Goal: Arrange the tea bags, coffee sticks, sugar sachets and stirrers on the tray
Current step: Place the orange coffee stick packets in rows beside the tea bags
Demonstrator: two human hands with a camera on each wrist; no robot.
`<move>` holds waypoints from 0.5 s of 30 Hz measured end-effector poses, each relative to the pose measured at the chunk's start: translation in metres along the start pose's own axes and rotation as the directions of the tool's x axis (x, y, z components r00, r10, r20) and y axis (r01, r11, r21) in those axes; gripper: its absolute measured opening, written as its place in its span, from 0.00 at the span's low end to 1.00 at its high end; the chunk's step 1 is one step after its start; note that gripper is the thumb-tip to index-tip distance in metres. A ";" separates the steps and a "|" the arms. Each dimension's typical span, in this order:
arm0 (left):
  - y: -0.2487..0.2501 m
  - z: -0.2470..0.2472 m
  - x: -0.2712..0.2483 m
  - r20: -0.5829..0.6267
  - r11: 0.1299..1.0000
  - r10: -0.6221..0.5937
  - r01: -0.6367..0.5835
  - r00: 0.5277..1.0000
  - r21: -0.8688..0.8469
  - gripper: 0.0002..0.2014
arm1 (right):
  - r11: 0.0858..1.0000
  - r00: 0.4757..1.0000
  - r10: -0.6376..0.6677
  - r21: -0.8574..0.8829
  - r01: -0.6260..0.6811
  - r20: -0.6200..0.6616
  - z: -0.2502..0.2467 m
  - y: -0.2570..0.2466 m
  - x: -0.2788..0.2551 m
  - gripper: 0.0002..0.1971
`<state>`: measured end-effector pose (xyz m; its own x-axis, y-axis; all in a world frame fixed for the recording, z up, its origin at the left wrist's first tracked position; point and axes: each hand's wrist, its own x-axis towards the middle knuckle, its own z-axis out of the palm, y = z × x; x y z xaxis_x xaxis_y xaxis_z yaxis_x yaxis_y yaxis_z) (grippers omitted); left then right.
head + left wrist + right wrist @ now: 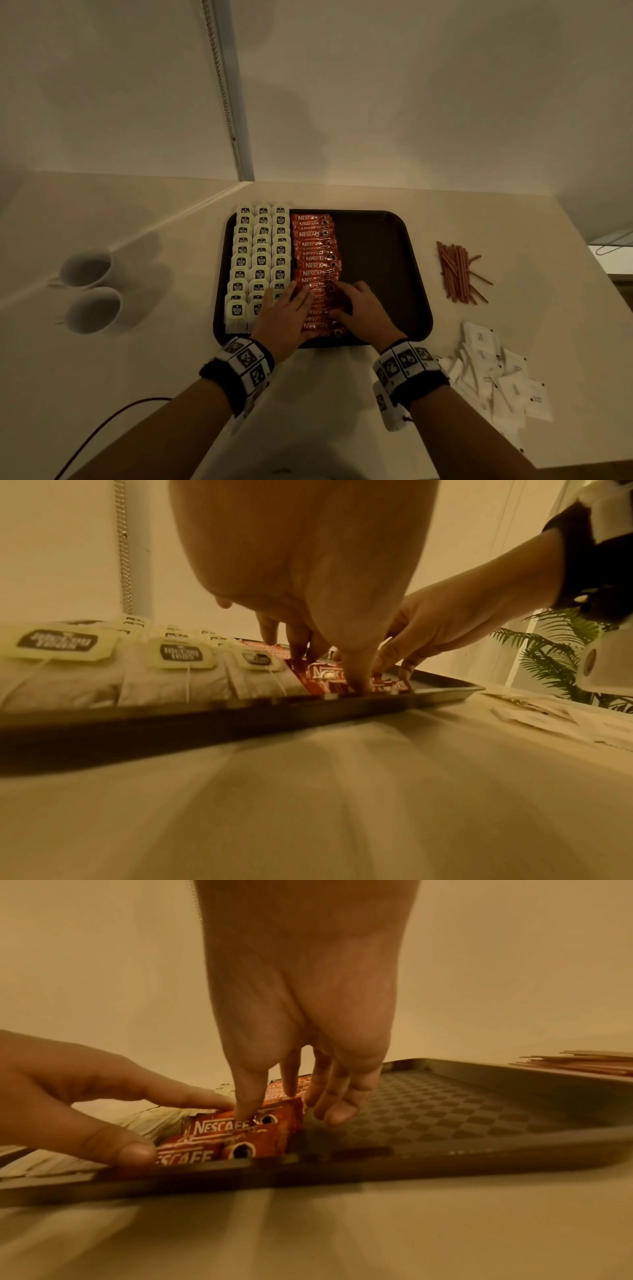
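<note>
Two hands low centre in the head view, both on the near end of the coffee sticks [317, 260] column. Left hand [287, 312] lies flat, fingers extended over the sticks' left edge where they meet the tea bags [259, 260]; left wrist view shows its fingertips [359, 680] pressing down on a red stick, gripping nothing. Right hand [363, 310] sits just beside it on the sticks' right edge. Right wrist view: its forefinger tip [245, 1110] presses onto the top of a Nescafe stick [236, 1125], other fingers loosely bent over bare tray floor, holding nothing. So both hands are pressing and touching, not grasping.

Sugar sachets [496, 373] are a loose white heap on the counter [342, 394], lower right of frame, off the tray. A dark cable [102, 428] runs across the lower left.

Tray [383, 274] is dark, mid-frame. Its left part holds three columns of tea bags, tags up. Coffee sticks run in one overlapping column just right of them, near rim to far rim. The tray's right part is bare.

Stirrers [457, 272] lie in a loose bundle on the counter right of the tray, apart from it. Two white cups [90, 291] sit at mid-left, well apart from the tray.

Beyond that, the wall with a metal chain [224, 92] hanging down, upper centre.
</note>
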<state>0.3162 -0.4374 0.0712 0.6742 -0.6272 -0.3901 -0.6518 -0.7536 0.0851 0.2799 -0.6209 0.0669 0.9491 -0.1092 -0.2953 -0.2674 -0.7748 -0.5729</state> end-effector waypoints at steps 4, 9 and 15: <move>-0.011 -0.002 -0.003 -0.067 0.990 -0.074 0.066 0.995 -0.123 0.42 | 0.993 0.998 0.002 -0.118 -0.010 -0.066 -0.003 -0.006 0.016 0.31; -0.038 -0.014 -0.034 -0.185 0.920 -0.240 0.163 0.953 -0.355 0.46 | 0.939 0.994 0.028 -0.343 0.011 0.107 -0.001 -0.018 0.035 0.35; -0.082 0.001 -0.085 -0.264 0.821 -0.446 0.274 0.855 -0.501 0.42 | 0.948 0.991 0.060 -0.317 -0.019 0.120 0.003 -0.018 0.034 0.38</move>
<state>0.3121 -0.3225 0.0965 0.9591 -0.2519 -0.1292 -0.1767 -0.8890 0.4224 0.3164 -0.6089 0.0645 0.9043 -0.0802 -0.4193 -0.2192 -0.9300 -0.2951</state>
